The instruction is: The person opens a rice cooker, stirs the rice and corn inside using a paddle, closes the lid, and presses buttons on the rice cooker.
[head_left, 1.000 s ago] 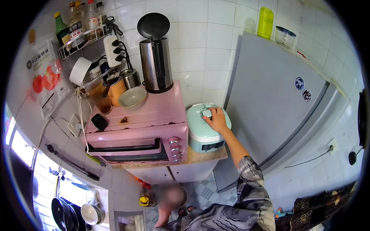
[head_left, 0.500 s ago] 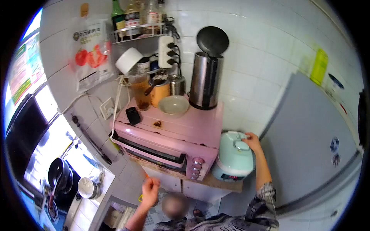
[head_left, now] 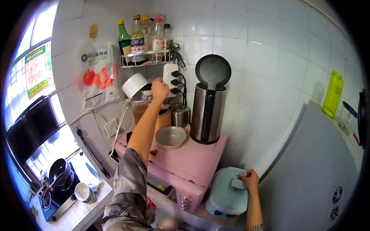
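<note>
Right-hand fingers (head_left: 244, 176) touch the rice cooker (head_left: 223, 194) near its top back edge.

At the right hand (head_left: 250, 180), the rice cooker (head_left: 221, 194) looks like smooth, softly glossy plastic. Beside the left hand (head_left: 160, 89), the power strip (head_left: 167, 71) looks plastic. Between them, the kettle (head_left: 199, 111) shows shiny metal, the oven (head_left: 192, 163) chipped paint.

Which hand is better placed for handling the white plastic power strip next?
Probably the left hand, which is high up, right beside the white plastic power strip. The right hand is lower and farther off, at the mint-green, rounded rice cooker.
</note>
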A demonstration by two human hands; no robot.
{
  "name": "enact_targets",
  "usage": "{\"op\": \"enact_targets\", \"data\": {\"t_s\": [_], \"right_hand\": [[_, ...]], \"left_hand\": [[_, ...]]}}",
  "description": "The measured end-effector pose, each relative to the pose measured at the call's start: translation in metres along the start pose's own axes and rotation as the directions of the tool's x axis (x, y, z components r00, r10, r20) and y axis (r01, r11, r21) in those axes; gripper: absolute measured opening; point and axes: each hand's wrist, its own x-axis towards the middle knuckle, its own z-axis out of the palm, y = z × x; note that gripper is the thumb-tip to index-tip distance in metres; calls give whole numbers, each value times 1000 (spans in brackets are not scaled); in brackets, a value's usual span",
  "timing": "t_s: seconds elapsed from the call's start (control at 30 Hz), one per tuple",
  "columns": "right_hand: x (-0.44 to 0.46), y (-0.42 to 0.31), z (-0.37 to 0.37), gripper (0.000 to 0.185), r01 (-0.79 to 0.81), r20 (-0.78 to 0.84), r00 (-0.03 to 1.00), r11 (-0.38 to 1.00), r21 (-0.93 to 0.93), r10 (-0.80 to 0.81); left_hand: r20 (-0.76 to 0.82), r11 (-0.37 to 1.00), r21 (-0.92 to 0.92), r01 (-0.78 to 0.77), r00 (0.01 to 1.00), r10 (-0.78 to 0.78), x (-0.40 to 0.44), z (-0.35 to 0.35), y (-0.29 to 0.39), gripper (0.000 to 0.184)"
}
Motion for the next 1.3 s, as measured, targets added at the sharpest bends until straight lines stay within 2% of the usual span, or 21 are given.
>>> {"op": "enact_targets", "data": {"t_s": [0.03, 0.1, 0.13, 0.2, 0.4, 0.47, 0.57, 0.73, 0.8, 0.87, 0.9, 0.93, 0.97, 1.0, 1.03, 1.07, 1.1, 1.13, 1.17, 1.23, 1.3], "right_hand": [[-3, -6, -1, 41, -52, 5, 999, 999, -17, 52], [-3, -3, 4, 41, -67, -15, 998, 998, -1, 67], [-2, -2, 5, 41, -83, -26, 996, 997, 8, 83], [-2, -4, 7, 41, -90, -48, 995, 994, -63, 87], [-11, -18, 7, 43, -83, -123, 990, 989, -120, 68], [-12, -27, 4, 44, -150, -118, 984, 976, -158, 132], [-12, -34, 4, 45, -207, -130, 974, 959, -191, 184], [-13, -35, 8, 49, -208, -166, 971, 953, -220, 174], [-14, -37, 7, 51, -226, -168, 967, 948, -225, 190], [-15, -36, 7, 55, -258, -144, 962, 945, -199, 233], [-13, -31, 11, 57, -212, -151, 971, 963, -168, 188], [-14, -23, 12, 59, -175, -163, 975, 974, -142, 152], [-18, -26, 11, 58, -166, -205, 969, 977, -133, 136], [-24, -30, 9, 56, -154, -249, 961, 980, -126, 119], [-35, -29, 4, 56, -196, -256, 954, 970, -143, 155], [-46, -29, 2, 49, -114, -307, 948, 990, -85, 83], [-57, -30, 1, 43, -17, -363, 932, 999, -28, 5], [-74, -33, -1, 43, -32, -367, 930, 999, -33, 18], [-94, -40, -3, 38, 18, -447, 895, 999, 52, 7], [-131, -53, -5, 26, 126, -549, 836, 977, 172, -11], [-159, -63, -8, 23, 153, -571, 821, 968, 199, -12]], "left_hand": [[-4, 1000, -5, -8, 1000, 8, 4, 8, -4, 36], [22, 990, 130, 48, 998, -51, 7, 20, -6, 34], [23, 991, 122, 45, 999, -48, 11, 23, -5, 34], [169, 987, 108, 116, 977, -133, 14, 24, -6, 28], [195, 984, 125, 130, 969, -153, 20, 30, -13, 23], [197, 985, 135, 112, 971, -137, 22, 31, -14, 22], [164, 978, 124, 168, 969, -187, 20, 26, -2, 22], [136, 974, 126, 187, 970, -204, 16, 30, -2, 24], [163, 983, 46, 178, 969, -184, 16, 28, -4, 26], [218, 977, 158, 140, 961, -173, 17, 24, -5, 35], [231, 970, 203, 135, 956, -182, 17, 21, -2, 41], [219, 972, 228, 56, 970, -107, 18, 17, -1, 43], [233, 978, 195, 77, 965, -122, 17, 6, 10, 39], [335, 957, 274, -97, 942, 0, 22, -4, 14, 34], [387, 975, 212, -62, 922, -26, 27, -7, 10, 32], [545, 981, 108, 159, 816, -192, 29, -32, 34, 34], [549, 988, 80, 134, 821, -156, 28, -49, 47, 40], [458, 1000, 25, 1, 889, -12, 21, -65, 50, 44], [351, 990, 3, -142, 927, 132, 15, -81, 54, 49], [269, 969, -179, -173, 938, 217, 2, -130, 72, 39], [205, 940, -313, -133, 957, 203, -25, -192, 102, 33]]}}
